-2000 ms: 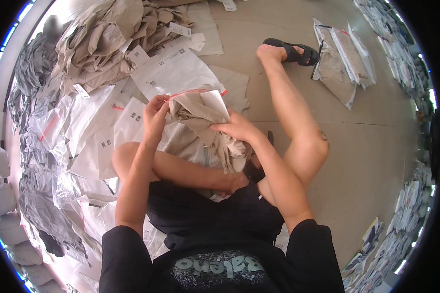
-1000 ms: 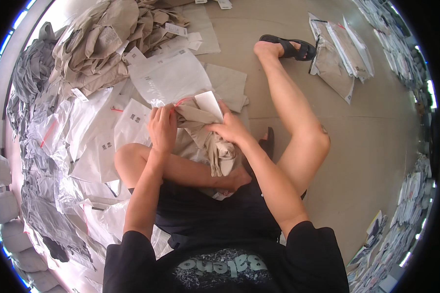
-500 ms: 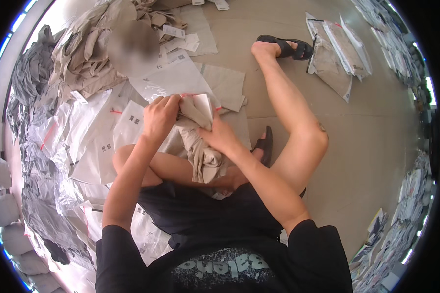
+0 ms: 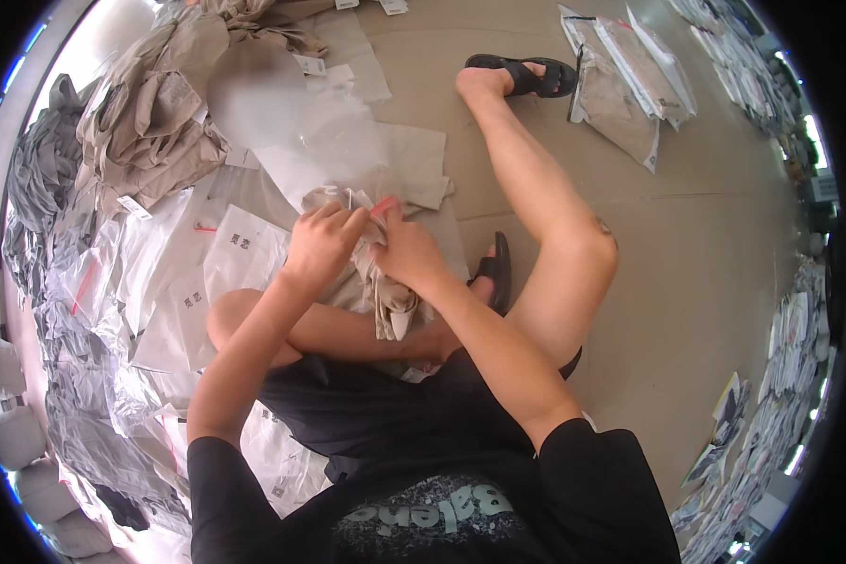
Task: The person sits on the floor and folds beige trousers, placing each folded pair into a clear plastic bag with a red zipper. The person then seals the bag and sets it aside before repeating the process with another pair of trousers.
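A beige folded garment (image 4: 395, 303) lies in front of my crossed leg, its upper end at the mouth of a clear plastic bag (image 4: 324, 150). My left hand (image 4: 322, 246) is closed at the bag's mouth, with the fingertips hidden under the knuckles. Close beside it, my right hand (image 4: 407, 246) pinches the bag's edge where a red strip (image 4: 383, 205) shows. The rest of the bag spreads away from me over other beige garments, and part of the garment is covered by my hands.
Clear bags with red strips (image 4: 244, 246) lie to my left, beside piles of beige garments (image 4: 150, 113) and grey garments (image 4: 52, 169). Several filled bags (image 4: 620, 89) lie on the floor (image 4: 686, 273) by my sandalled foot. Stacked packages (image 4: 790, 348) line the right side.
Both hands have come closer together at the bag's mouth. The garment's upper end has gone further under the plastic, and my right hand has moved up to the red strip.
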`<state>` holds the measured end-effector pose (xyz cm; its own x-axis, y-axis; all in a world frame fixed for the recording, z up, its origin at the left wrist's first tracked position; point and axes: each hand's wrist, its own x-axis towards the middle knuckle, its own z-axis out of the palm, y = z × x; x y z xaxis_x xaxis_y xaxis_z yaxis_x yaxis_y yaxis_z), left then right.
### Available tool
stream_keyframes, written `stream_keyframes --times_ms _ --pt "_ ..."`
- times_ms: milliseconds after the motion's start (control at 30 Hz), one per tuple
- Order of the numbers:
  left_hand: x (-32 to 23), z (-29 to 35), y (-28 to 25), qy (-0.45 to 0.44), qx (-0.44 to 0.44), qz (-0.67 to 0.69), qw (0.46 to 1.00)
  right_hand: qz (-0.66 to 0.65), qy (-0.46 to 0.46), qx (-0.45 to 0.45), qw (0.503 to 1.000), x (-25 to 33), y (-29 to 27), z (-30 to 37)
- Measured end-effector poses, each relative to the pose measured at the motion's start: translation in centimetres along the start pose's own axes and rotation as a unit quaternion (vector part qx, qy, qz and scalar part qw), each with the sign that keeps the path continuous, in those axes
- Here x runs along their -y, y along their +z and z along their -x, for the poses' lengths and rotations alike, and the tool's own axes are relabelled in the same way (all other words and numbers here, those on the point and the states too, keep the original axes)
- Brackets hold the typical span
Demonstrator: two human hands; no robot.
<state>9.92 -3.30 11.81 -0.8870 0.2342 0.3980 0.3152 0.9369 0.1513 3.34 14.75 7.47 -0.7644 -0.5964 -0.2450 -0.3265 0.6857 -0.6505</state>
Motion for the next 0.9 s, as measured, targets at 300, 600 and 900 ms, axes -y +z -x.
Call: stream_keyframes --times_ms 300,600,900 --pt "0.7 2.9 0.0 -0.053 0.01 0.015 0.998 -0.298 -0.007 -0.033 0.954 -2.8 0.7 -3.4" --pt "1.5 4.9 0.5 -0.228 -0.111 0.045 0.966 -0.414 -0.107 -0.093 0.899 -1.7 1.5 -2.4" --pt "0.1 6.0 -0.7 -0.122 0.013 0.045 0.991 -0.158 -0.053 -0.055 0.984 1.9 -0.4 0.6"
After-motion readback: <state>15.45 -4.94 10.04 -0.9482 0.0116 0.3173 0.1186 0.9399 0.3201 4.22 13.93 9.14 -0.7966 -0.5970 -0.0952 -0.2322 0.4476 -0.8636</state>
